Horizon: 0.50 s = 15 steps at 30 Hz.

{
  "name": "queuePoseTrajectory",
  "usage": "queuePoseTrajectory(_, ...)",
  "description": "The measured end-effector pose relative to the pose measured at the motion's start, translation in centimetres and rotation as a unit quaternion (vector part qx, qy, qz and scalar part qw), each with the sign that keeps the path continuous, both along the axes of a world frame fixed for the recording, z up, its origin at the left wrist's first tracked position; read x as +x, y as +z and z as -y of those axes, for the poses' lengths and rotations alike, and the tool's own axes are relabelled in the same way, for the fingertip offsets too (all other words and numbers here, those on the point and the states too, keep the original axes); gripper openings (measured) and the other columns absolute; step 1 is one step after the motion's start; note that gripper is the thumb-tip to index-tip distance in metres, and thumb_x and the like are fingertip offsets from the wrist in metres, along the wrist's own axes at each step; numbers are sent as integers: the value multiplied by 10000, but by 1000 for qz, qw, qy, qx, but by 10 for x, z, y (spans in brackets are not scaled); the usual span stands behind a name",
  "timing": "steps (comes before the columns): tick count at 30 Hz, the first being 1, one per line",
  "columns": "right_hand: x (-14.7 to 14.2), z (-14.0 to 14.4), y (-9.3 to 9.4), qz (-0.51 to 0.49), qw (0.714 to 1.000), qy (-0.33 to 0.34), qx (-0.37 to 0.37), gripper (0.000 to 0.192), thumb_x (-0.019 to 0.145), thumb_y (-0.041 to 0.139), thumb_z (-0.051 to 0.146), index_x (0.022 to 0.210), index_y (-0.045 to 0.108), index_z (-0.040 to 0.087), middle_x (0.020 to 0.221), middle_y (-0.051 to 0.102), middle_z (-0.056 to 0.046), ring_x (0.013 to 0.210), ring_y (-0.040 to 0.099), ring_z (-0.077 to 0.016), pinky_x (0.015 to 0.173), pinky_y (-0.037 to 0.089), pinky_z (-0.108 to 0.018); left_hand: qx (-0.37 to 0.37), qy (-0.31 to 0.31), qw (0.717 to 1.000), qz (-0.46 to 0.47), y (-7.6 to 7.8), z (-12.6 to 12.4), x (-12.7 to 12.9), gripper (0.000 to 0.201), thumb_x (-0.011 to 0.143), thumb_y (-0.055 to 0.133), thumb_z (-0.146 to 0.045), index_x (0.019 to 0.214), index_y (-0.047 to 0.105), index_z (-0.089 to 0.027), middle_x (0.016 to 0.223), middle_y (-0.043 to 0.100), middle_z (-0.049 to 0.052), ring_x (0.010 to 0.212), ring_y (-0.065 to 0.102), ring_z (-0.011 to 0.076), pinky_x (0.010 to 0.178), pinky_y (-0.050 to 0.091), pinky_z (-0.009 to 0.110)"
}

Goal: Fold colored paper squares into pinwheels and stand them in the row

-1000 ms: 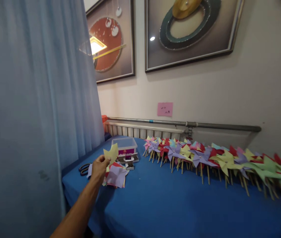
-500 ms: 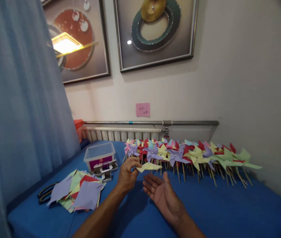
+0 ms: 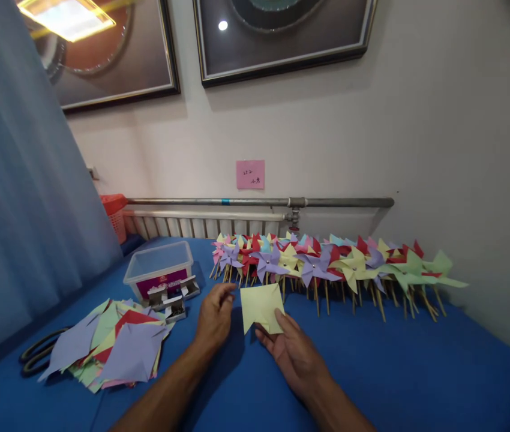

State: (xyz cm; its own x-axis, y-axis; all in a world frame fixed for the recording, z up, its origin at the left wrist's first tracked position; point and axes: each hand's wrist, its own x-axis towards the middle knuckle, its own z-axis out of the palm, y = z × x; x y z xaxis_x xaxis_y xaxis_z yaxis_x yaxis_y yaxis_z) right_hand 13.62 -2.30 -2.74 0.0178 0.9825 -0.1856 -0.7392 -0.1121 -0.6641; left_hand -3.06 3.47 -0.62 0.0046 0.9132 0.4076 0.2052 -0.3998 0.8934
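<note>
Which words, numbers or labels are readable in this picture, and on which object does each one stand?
Pink note on the wall: handwritten marks, perhaps digits above and characters below, too small to read.
Magenta label on the clear plastic box: print too blurred to read.
Yellow paper held by the left hand and right hand: no text.
Nothing else carries writing.

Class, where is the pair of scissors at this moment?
In the head view, the scissors lie at the far left on the blue table, partly tucked under the left edge of the pile of coloured paper, near the curtain.
</note>
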Motion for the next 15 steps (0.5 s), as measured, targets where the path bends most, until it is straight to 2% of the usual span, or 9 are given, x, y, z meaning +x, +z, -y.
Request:
queuePoseTrajectory(3,-1,-1,-1,0,1000,-20,5,378,778,838,361,1098,724,196,1045,793,-79,887,729,-214,813,576,-347,-178,-46,976,118,-7,0,7,303,786,690,-410,953,711,-157,905,742,99,744,669,181,661,497,280)
queuePoseTrajectory(5,-3,0,-2,3,1000,-17,9,373,774,841,375,1084,732,198,1062,792,-77,888,726,-214,821,575,-354,-225,-94,957,157,-11,3,14,355,690,782,-430,877,699,-140,791,723,75,625,618,145,571,436,243)
queuePoseTrajectory(9,-2,3,2,41,999,-8,20,401,743,864,405,1062,742,196,1060,795,-78,899,728,-222,813,568,-356,-230,-112,948,188,-8,7,19,332,545,842,-341,759,676,-149,653,686,18,523,550,111,522,394,227)
queuePoseTrajectory(15,6,7,18,123,990,42,58,463,694,894,413,1058,755,163,979,809,-89,911,748,-263,853,561,-379,-233,-132,949,169,8,11,8,265,558,820,-314,718,702,-140,640,689,20,523,563,110,532,412,227)
